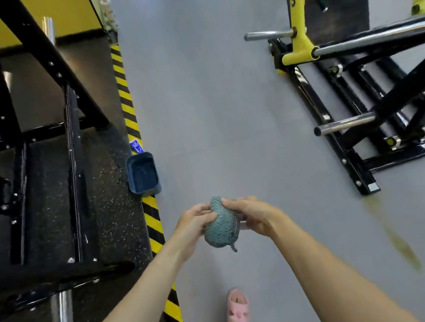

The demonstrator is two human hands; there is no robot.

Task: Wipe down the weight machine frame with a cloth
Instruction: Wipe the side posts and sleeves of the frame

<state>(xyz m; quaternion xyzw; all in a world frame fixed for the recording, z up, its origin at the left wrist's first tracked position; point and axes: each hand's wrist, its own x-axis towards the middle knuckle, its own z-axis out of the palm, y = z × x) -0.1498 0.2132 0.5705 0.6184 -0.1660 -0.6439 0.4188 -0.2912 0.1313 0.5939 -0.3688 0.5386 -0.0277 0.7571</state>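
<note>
A bunched blue-grey cloth (221,227) hangs in mid-air over the grey floor, squeezed between both my hands. My left hand (192,226) grips its left side with curled fingers. My right hand (251,217) grips its right side, thumb on top. A black weight machine frame (70,122) stands on a raised black mat to my left. Another weight machine with a black base and yellow uprights (299,14) stands to the right, with chrome pegs sticking out.
A small dark blue tub (142,174) sits on the floor by the yellow-black hazard strip (155,226) edging the mat. My foot in a pink sandal (237,317) is below the hands. A grey floor aisle (208,91) runs between the machines.
</note>
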